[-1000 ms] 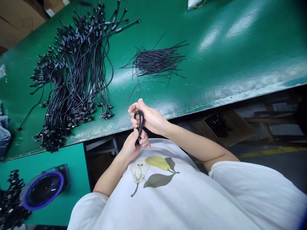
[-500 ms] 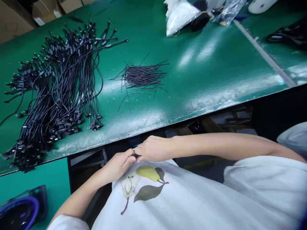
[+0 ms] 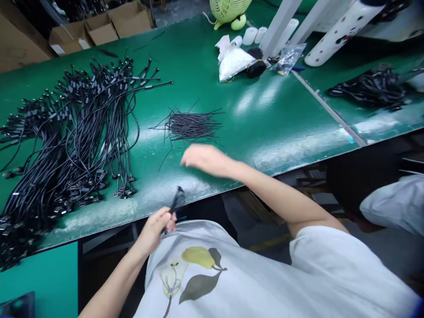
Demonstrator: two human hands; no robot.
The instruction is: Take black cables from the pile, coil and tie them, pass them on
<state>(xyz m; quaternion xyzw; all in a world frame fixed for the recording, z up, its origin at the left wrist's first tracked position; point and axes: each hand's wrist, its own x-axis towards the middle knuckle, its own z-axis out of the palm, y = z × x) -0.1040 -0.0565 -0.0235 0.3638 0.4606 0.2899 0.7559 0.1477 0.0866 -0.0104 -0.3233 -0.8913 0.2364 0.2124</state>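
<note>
Black cable bundle (image 3: 175, 202) gripped in left hand (image 3: 156, 227) by the surface's (image 3: 281, 119) near edge; firm pinch probably keeps it compact. Right hand (image 3: 207, 160) near thin strands (image 3: 194, 126), fingers curled, blurred; cannot tell if gripping. Strands likely tangle; best separated singly. Surface green, glossy, front edge scuffed; cable heap (image 3: 96, 119) left. Cardboard boxes (image 3: 130, 21), fan (image 3: 228, 9) beyond.

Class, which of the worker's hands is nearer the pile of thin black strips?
Right. The right hand is just on the near side of the pile; the left hand, holding a black cable bundle, is farther away, by the white shirt.
</note>
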